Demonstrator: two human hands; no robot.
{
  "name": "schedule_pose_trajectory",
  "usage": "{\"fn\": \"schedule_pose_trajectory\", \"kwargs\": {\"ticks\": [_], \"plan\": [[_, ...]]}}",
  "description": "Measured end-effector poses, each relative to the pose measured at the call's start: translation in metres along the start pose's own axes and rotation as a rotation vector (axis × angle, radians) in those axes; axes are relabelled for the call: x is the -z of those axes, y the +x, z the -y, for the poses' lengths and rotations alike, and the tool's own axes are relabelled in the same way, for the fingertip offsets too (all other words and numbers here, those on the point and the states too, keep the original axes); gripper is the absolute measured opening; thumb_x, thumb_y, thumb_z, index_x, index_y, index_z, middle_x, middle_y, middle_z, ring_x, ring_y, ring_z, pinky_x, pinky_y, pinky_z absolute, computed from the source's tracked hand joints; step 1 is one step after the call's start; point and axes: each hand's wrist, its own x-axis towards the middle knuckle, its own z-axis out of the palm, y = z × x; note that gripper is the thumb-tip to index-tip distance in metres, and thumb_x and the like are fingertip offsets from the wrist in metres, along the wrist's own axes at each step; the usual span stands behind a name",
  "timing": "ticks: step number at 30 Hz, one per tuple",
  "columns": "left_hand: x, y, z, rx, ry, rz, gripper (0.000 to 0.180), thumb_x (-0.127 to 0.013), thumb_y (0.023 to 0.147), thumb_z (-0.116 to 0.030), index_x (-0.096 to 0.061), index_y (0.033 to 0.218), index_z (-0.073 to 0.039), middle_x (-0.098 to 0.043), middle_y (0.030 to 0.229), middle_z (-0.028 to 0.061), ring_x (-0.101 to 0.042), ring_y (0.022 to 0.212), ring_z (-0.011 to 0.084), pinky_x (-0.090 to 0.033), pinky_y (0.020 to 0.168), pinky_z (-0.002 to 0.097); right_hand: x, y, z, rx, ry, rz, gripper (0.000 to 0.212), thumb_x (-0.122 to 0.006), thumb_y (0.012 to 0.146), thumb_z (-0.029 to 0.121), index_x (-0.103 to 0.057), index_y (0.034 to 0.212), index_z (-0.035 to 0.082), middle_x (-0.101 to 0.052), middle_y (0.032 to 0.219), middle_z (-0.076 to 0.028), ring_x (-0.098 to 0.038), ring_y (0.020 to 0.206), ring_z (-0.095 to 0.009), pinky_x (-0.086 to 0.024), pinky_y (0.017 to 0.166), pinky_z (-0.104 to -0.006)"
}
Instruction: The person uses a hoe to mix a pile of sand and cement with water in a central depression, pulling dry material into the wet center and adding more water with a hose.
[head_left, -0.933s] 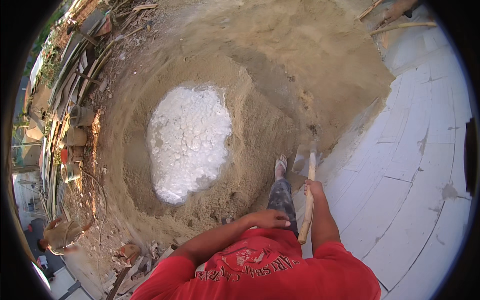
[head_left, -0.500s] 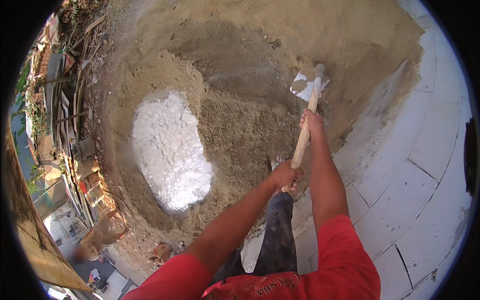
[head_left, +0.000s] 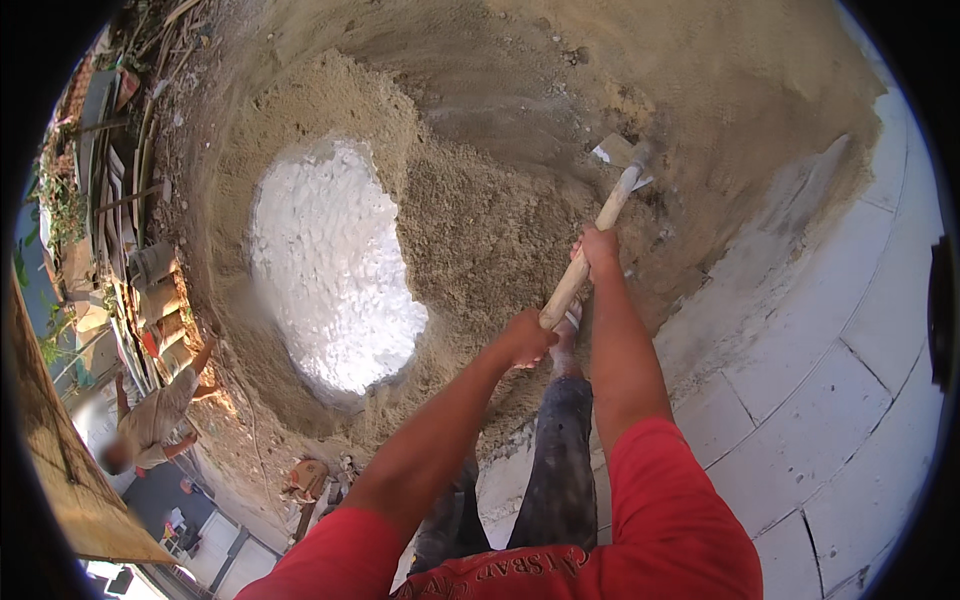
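A hoe [head_left: 616, 198] with a pale wooden handle slants up and away in front of me. My right hand [head_left: 598, 250] wraps round the middle of its handle. My left hand [head_left: 525, 337] grips the handle's near end, lower and further left. At the far end, the metal blade [head_left: 615, 151] touches the sand, partly covered by it. Left of the hoe rises a heap of grey-brown sand [head_left: 490, 235], which rings a pool of whitish wet mix [head_left: 330, 270]. My foot [head_left: 566, 330] stands at the heap's near edge, just below the handle.
A pale block wall [head_left: 790, 440] curves along the right. Stacked boards and scrap [head_left: 125, 190] line the left side. Another person [head_left: 160, 410] is at the lower left, near a wooden beam [head_left: 60, 440]. Loose sand [head_left: 740, 70] spreads across the far side.
Both my hands have shifted left and slightly away from me with the hoe. Less of the bright blade shows now. The other person at the lower left has moved, and the whole view has shifted slightly.
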Motion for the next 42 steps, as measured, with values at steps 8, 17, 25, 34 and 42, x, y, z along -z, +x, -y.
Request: {"fn": "schedule_pose_trajectory", "kwargs": {"ticks": [8, 17, 25, 34, 42], "plan": [[0.013, -0.130, 0.074, -0.048, 0.487, -0.165, 0.047, -0.067, 0.083, -0.032, -0.059, 0.111, 0.005, -0.066, 0.094, 0.0287, -0.064, 0.095, 0.0448, -0.050, 0.087, 0.0487, -0.012, -0.129, -0.084, -0.176, 0.281, 0.126, 0.022, -0.056, 0.092, 0.018, -0.045, 0.076, 0.007, -0.047, 0.064, -0.004, -0.048, 0.050, -0.017, -0.046, 0.047, -0.0349], [0.058, -0.399, 0.153, 0.282, 0.635, -0.060, 0.046, -0.071, 0.083, -0.036, -0.056, 0.108, 0.000, -0.067, 0.087, 0.0260, -0.066, 0.086, 0.0441, -0.051, 0.076, 0.0516, -0.063, -0.418, -0.170, -0.444, 0.579, 0.249, 0.019, -0.059, 0.090, 0.011, -0.040, 0.092, 0.008, -0.048, 0.074, -0.005, -0.050, 0.054, -0.017, -0.048, 0.050, -0.0363], [-0.043, -0.290, 0.140, 0.256, 0.251, -0.005, 0.047, -0.072, 0.082, -0.037, -0.058, 0.111, -0.003, -0.066, 0.091, 0.0278, -0.064, 0.090, 0.0475, -0.051, 0.076, 0.0504, 0.017, -0.328, -0.113, -0.182, 0.228, 0.052, 0.026, -0.056, 0.086, 0.005, -0.035, 0.102, 0.007, -0.047, 0.070, -0.009, -0.050, 0.043, -0.017, -0.045, 0.038, -0.0349], [-0.089, 0.104, -0.080, -0.297, 0.154, -0.140, 0.043, -0.067, 0.079, -0.022, -0.060, 0.115, 0.000, -0.067, 0.078, 0.0190, -0.067, 0.065, 0.0292, -0.053, 0.063, 0.0414, 0.093, 0.065, 0.114, 0.319, -0.220, -0.163, 0.022, -0.059, 0.089, 0.018, -0.053, 0.085, -0.003, -0.057, 0.066, -0.009, -0.058, 0.050, -0.018, -0.049, 0.043, -0.0330], [-0.062, 0.087, -0.057, -0.051, -0.283, 0.116, 0.031, -0.065, 0.083, -0.013, -0.056, 0.107, 0.004, -0.056, 0.063, 0.0085, -0.052, 0.046, 0.0165, -0.044, 0.042, 0.0332, 0.047, 0.083, 0.077, 0.133, -0.533, -0.116, 0.047, -0.057, 0.087, 0.017, -0.041, 0.115, -0.017, -0.065, 0.072, -0.020, -0.066, 0.053, -0.028, -0.056, 0.050, -0.0405]]}}
